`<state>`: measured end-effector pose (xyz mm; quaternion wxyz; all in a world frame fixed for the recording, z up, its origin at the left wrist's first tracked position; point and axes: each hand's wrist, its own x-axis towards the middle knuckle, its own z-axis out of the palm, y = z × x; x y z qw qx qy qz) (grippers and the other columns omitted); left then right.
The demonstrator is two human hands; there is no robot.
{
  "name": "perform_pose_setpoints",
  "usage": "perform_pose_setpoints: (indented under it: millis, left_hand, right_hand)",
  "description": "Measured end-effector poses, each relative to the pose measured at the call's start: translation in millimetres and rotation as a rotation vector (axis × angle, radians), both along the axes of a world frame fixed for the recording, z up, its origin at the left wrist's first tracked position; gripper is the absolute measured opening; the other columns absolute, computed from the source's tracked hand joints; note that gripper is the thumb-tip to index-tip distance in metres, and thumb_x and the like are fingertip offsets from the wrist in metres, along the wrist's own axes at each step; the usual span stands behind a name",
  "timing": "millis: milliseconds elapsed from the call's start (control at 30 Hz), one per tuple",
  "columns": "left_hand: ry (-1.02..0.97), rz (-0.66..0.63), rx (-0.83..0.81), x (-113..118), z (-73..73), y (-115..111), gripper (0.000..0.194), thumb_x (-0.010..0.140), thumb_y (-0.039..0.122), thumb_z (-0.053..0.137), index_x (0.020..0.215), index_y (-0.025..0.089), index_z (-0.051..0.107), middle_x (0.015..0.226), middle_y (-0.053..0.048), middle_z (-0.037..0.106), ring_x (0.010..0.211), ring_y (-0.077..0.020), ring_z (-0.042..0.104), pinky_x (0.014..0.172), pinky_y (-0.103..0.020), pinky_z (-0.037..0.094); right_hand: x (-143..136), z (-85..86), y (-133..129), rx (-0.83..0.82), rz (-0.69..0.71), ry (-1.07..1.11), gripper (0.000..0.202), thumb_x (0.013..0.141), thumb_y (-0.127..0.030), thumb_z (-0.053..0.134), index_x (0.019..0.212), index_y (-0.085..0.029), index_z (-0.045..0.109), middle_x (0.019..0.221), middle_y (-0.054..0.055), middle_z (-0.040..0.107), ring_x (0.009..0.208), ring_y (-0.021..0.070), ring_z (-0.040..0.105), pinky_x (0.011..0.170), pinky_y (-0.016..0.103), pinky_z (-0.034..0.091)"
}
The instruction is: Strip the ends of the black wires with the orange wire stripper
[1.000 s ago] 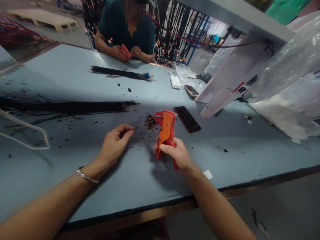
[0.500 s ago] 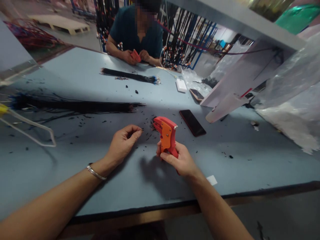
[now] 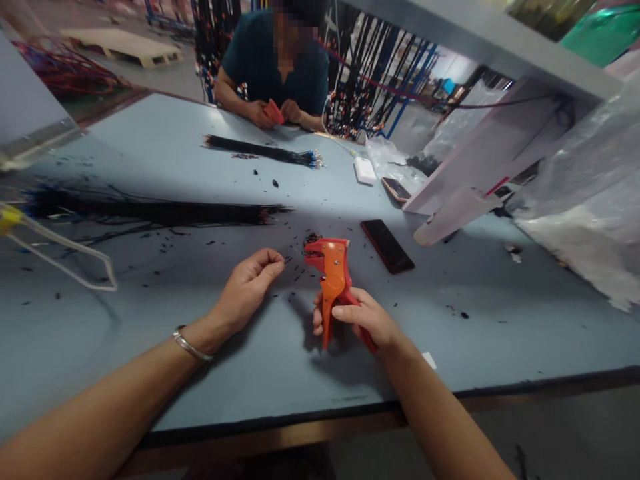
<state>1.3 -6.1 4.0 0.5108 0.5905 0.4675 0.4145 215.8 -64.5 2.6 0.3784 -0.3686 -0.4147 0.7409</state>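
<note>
A worker sits at the desk [image 3: 225, 393], a red-and-orange hand tool [image 3: 334, 267] in the right hand [image 3: 367, 319], a thin dark piece [image 3: 287, 260] in the left hand [image 3: 250, 283].

The right hand is wrapped around the tool's handles, which stand apart, holding it above the desk around the middle of its near edge, its nose by a small pile of dark clippings [image 3: 313, 239]. The left hand pinches the thin piece between thumb and forefinger, just left of the tool. A long black wire bundle [image 3: 190, 212] lies toward the desk's left side, a shorter bundle [image 3: 260, 149] nearer the far edge, where a co-worker [image 3: 255, 60] holds a reddish tool [image 3: 273, 111]. A dark phone [image 3: 387, 245] lies right of the pile.
</note>
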Motion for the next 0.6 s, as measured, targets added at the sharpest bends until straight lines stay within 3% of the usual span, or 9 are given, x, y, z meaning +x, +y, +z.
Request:
perform_pose_setpoints:
  millis: [167,400,600]
  left_hand:
    - [0.081,0.013,0.131,0.2,2.2,-0.1,0.021,0.082,0.039,0.058,0.079,0.019,0.061,0.072,0.002,0.055,0.067,-0.0137,0.047,0.065,-0.025,0.040]
    - [0.130,0.056,0.179,-0.8,2.3,0.3,0.021,0.081,0.039,0.060,0.078,0.019,0.064,0.072,0.000,0.060,0.069,-0.0149,0.051,0.065,-0.025,0.043]
    - [0.128,0.038,0.204,0.2,3.2,-1.4,0.022,0.081,0.040,0.060,0.077,0.019,0.066,0.072,-0.001,0.062,0.070,-0.0156,0.053,0.066,-0.025,0.045]
  right_hand:
    - [2.0,3.6,-3.4,-0.024,0.004,0.066,0.037,0.074,-0.035,0.075,0.100,-0.012,0.063,0.085,0.008,0.070,0.074,0.0211,0.070,0.066,0.034,0.056]
    - [1.1,5.7,-4.1,-0.027,0.111,-0.019,0.038,0.074,-0.036,0.076,0.099,-0.010,0.062,0.083,0.009,0.070,0.072,0.0194,0.069,0.065,0.032,0.056]
    - [-2.7,5.1,-3.6,-0.025,0.109,-0.004,0.039,0.075,-0.039,0.076,0.098,-0.011,0.062,0.082,0.008,0.069,0.071,0.0192,0.069,0.062,0.031,0.056]
